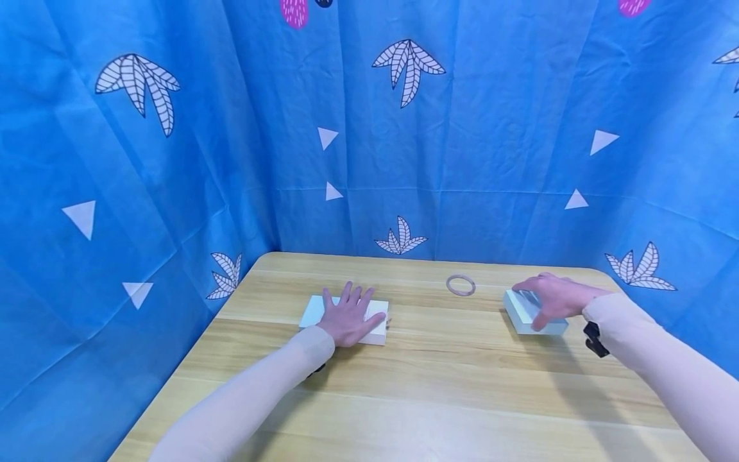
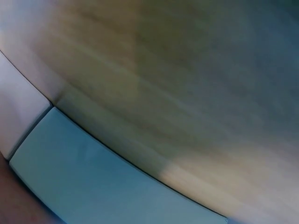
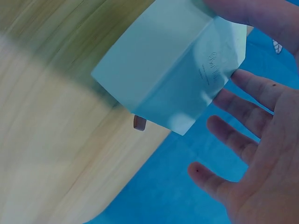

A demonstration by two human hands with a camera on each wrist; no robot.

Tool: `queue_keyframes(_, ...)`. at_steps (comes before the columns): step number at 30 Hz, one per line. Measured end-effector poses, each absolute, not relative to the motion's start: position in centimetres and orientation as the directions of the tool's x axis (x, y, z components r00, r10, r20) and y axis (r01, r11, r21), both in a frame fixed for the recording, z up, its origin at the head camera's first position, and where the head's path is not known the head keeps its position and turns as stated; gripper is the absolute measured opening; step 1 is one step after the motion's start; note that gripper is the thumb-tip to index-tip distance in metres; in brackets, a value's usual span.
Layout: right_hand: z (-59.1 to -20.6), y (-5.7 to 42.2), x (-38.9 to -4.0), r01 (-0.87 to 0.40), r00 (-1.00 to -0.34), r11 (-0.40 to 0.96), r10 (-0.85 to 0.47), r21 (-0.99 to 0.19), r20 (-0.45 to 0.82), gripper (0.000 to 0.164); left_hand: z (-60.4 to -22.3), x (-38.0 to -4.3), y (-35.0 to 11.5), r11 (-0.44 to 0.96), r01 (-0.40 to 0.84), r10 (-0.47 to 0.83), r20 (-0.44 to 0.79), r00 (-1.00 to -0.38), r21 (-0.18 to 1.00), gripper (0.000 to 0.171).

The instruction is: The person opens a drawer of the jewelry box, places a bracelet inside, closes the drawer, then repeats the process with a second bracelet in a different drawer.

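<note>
At the left of the table, my left hand (image 1: 349, 317) lies flat with spread fingers on top of a pale blue and white box (image 1: 378, 311). The left wrist view shows that box's blue face (image 2: 103, 172) beside a paler part (image 2: 21, 107), with a thin dark line between them. My right hand (image 1: 554, 300) holds a pale blue box (image 1: 522, 317) at the right, thumb on the near edge and fingers at the far edge. In the right wrist view this box has small lettering on one face and a brown ribbon tab (image 3: 139, 122) at one end.
Between the two boxes, towards the back, a thin pale ring (image 1: 461, 294) lies on the wooden table (image 1: 427, 385). Blue patterned curtains (image 1: 485, 128) hang behind the table and along its sides. The right box is near the table's far right corner.
</note>
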State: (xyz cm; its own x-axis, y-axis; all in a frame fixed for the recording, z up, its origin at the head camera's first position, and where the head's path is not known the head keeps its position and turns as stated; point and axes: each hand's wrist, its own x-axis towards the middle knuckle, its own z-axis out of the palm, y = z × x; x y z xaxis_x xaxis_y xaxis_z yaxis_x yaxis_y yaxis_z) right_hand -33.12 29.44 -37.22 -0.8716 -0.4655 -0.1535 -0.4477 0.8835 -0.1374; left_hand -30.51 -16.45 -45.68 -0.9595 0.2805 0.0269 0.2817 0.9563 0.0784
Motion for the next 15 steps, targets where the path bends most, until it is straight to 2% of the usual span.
queue_keyframes(15,-37.2,26.7,-33.0,-0.514,-0.845,0.852,-0.523,-0.1,-0.112,0.088,-45.8,-30.7,-16.4,0.958,0.274,0.273,0.027,-0.962,0.079,0.088)
